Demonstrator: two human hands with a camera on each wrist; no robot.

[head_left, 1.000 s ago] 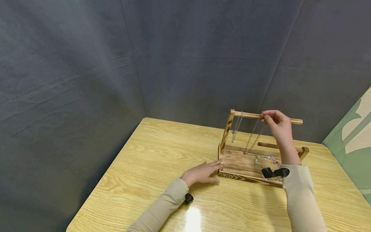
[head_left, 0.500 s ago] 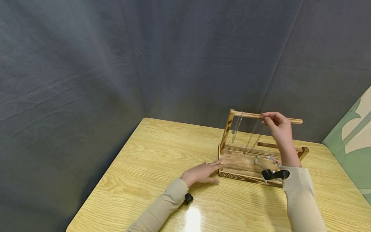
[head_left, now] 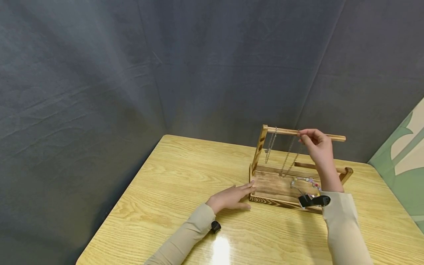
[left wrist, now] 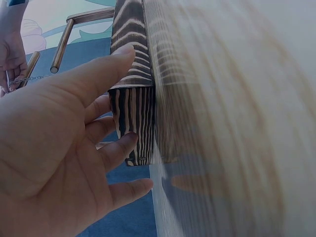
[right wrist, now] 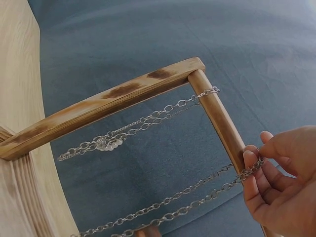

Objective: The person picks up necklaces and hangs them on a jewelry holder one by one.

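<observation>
A wooden jewelry stand [head_left: 259, 149] has a tray base and a high rod [right wrist: 219, 117] on an upright at its left. My right hand [head_left: 321, 149] is at the middle of this rod, thumb and fingertips pinching a silver chain necklace [right wrist: 225, 187]. The necklace loops down from the rod toward the tray. Nearer the upright hangs another silver chain [right wrist: 169, 108] with a small pale charm. My left hand [head_left: 230, 197] rests on the stand's left front corner, fingers spread, thumb along the front; in the left wrist view its fingertips are at the striped end of the base [left wrist: 133, 116].
A beaded bracelet [head_left: 309, 180] lies in the tray, partly behind the right wrist's black camera [head_left: 308, 201]. A lower rod [head_left: 306, 166] runs along the back on a short right upright [head_left: 347, 175]. The wooden table [head_left: 185, 173] meets a dark curtain [head_left: 232, 73] behind.
My right hand has come down very slightly at the rod. The necklace below it has swayed a little to the right. My left hand has stayed in place.
</observation>
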